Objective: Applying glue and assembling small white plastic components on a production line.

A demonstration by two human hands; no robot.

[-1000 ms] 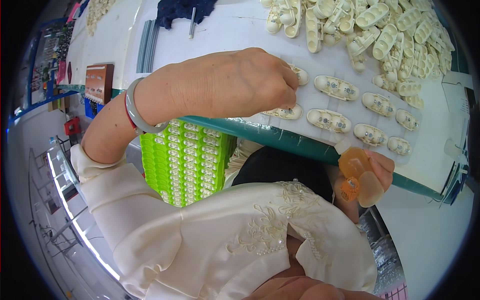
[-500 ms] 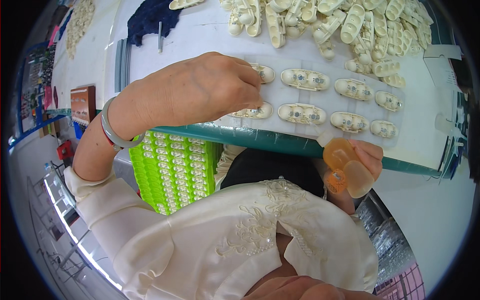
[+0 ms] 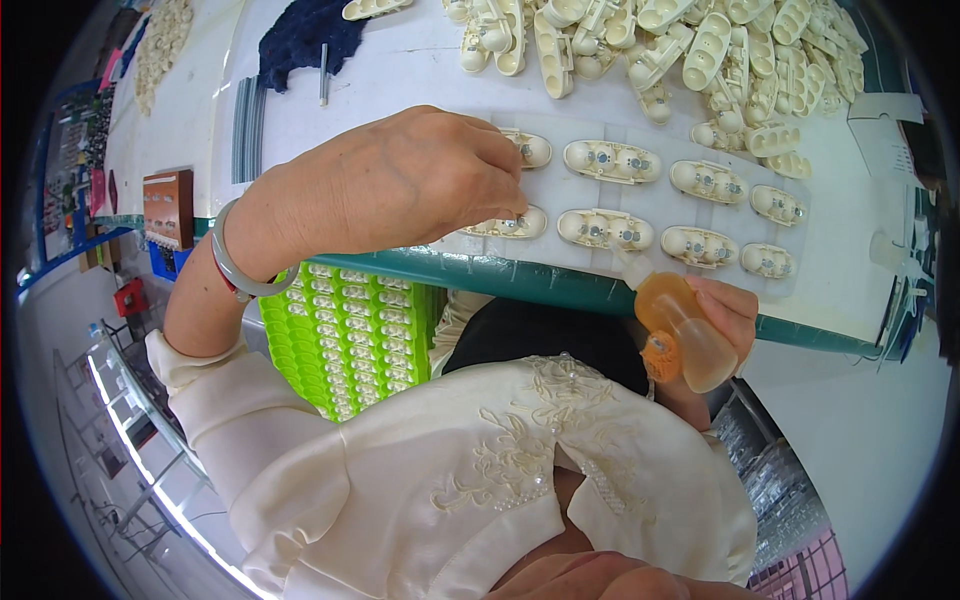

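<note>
My left hand (image 3: 425,180) hovers over the left end of a white tray (image 3: 640,140), thumb and fingers pinched together. At its fingertips is a cream oval plastic case (image 3: 512,224) with small silvery discs inside; whatever the pinch holds is hidden. My right hand (image 3: 725,315) is wrapped round a squeeze bottle (image 3: 668,308) of amber liquid, tilted with its pale nozzle up and to the left. The nozzle tip is close to the near edge of another cream case (image 3: 605,230). Similar cases sit in two rows on the tray.
A heap of loose cream cases (image 3: 720,50) covers the far right of the table. At the far left lie a dark blue cloth (image 3: 305,45), a thin metal rod (image 3: 323,75) and grey strips (image 3: 247,130). A green tray (image 3: 350,340) of filled slots stands below the table edge.
My right hand has brought the bottle slightly left and up, so its nozzle is nearer the second case of the near row. The left hand stays almost in place.
</note>
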